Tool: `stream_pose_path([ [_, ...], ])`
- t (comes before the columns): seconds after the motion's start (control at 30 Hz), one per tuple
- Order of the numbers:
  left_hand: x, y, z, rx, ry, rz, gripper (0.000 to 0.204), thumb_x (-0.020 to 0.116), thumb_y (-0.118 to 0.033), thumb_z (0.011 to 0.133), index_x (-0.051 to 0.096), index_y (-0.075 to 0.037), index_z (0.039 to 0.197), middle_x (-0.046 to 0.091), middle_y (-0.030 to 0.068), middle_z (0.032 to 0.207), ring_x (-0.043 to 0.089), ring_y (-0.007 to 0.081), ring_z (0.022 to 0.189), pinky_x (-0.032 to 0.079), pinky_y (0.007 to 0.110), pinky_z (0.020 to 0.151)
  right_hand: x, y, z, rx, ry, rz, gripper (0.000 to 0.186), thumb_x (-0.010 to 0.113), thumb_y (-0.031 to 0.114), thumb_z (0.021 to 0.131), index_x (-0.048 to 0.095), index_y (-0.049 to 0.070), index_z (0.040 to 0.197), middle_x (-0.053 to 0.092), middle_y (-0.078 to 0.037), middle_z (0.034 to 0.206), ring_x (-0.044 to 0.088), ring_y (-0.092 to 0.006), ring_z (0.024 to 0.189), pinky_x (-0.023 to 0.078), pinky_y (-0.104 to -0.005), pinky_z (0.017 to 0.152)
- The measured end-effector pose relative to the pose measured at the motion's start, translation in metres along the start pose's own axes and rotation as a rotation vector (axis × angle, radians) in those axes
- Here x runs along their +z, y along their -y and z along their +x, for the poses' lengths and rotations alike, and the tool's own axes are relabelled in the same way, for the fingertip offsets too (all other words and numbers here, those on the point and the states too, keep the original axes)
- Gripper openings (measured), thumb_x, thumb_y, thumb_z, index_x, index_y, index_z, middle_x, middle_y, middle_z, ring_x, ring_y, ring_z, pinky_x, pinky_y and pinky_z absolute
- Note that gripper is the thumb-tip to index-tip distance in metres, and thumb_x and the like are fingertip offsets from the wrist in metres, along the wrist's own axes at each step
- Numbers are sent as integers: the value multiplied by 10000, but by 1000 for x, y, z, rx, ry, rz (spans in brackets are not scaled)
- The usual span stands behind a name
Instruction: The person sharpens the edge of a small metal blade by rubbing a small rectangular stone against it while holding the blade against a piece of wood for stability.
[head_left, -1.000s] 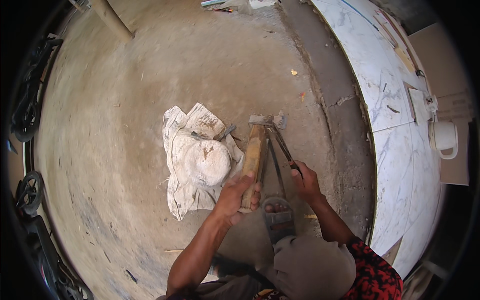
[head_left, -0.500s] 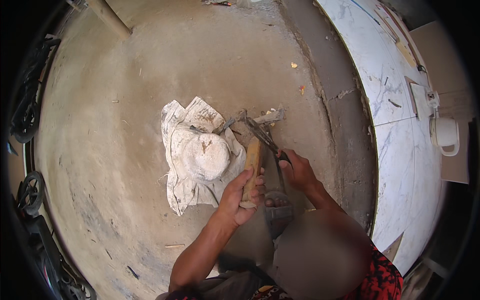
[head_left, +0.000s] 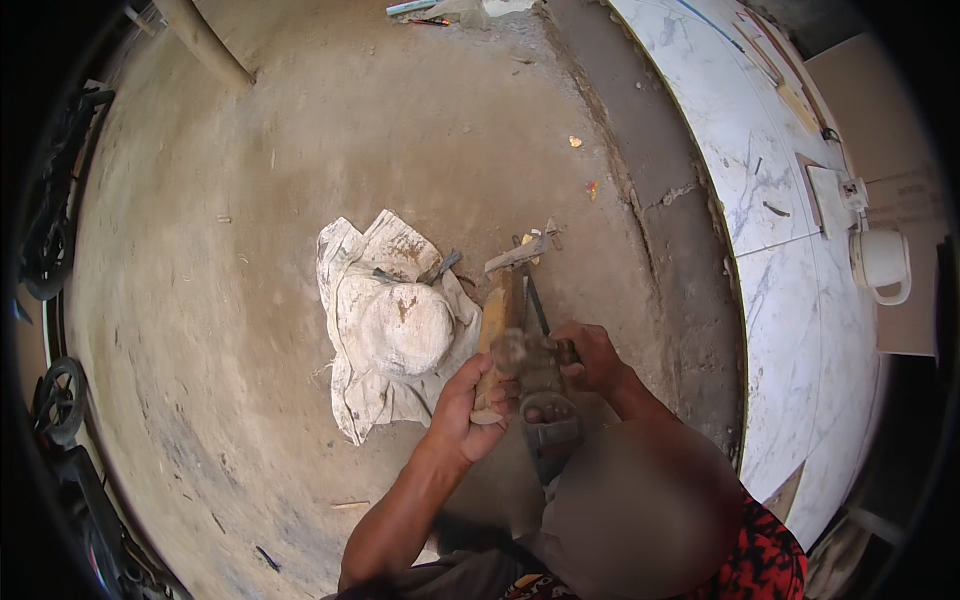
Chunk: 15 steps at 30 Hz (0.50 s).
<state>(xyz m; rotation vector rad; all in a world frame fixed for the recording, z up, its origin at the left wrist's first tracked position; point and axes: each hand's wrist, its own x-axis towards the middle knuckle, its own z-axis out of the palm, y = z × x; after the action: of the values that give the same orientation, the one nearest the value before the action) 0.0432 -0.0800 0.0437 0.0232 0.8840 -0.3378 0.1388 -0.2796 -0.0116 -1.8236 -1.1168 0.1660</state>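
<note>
My left hand is wrapped round a length of yellowish wood, held with its far end pointing away from me. To its right, my right hand grips a dark hammer-like tool; motion smears its head, which is close beside the wood and my left fingers. Just beyond the wood's far end is a grey, flat strip; whether they touch I cannot tell. A thin dark rod shows between the wood and my right hand. Left of my hands, a whitish sack lies bunched on the floor.
A sandalled foot is just below my hands. On the right, a white marbled surface carries a white mug. A pole stands at far left, and dark wheeled things line the left edge.
The tool in my right hand has swung toward me, its head now near my left fingers. My left hand keeps its hold on the wood. The view has shifted slightly.
</note>
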Motion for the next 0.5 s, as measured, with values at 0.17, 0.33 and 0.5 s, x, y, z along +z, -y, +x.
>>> stream_pose_path([
  [0.17,-21,6,10,-55,216,38,283,535,-226,952,492,11,1101,525,34,805,471,76,566,411,213,473,14,-18,-1,642,-43,-1,439,444,447,980,550,32,1077,585,-173,709,626,-394,714,484,-435,642],
  [0.33,-16,2,3,-96,287,-17,260,534,-226,951,492,-15,1096,523,35,808,468,83,565,411,218,480,11,-34,-15,498,-14,6,484,431,483,976,538,26,1091,583,-187,738,607,-366,694,463,-423,654],
  [0.5,-20,19,-5,-28,114,191,242,525,-215,953,476,-60,1133,533,44,824,495,113,571,434,260,516,24,-29,-42,879,-9,73,529,437,528,960,524,25,1100,566,-154,745,541,-237,648,448,-377,662],
])
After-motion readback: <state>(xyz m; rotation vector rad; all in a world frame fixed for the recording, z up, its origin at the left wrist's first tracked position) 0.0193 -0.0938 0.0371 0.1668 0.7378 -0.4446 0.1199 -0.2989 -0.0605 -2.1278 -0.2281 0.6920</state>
